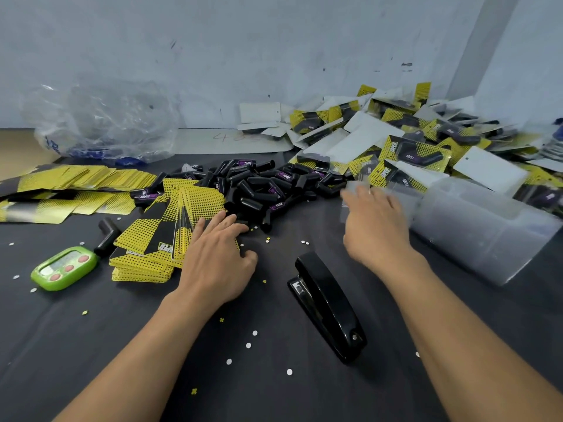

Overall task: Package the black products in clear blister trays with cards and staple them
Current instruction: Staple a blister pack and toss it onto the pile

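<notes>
On the dark bench [122, 345], stock rings the hands for short reaches: left hand [213, 260] flat, fingers spread, on the cards [152, 242], products [262, 190] heaped just beyond, stapler [327, 303] between, right hand [374, 229] blurred at the trays [475, 229], grip unclear.

"TAPER" reads on the purple-and-yellow label of a black product [247, 163] at the far edge of the heap, and again, turned about, on the finished packs [408, 155] to the right. The yellow cards [166, 248] bear a logo (upside down and too blurred to spell). Faint red handwritten digits, the first a 4, mark the white board [231, 137] by the wall.
</notes>
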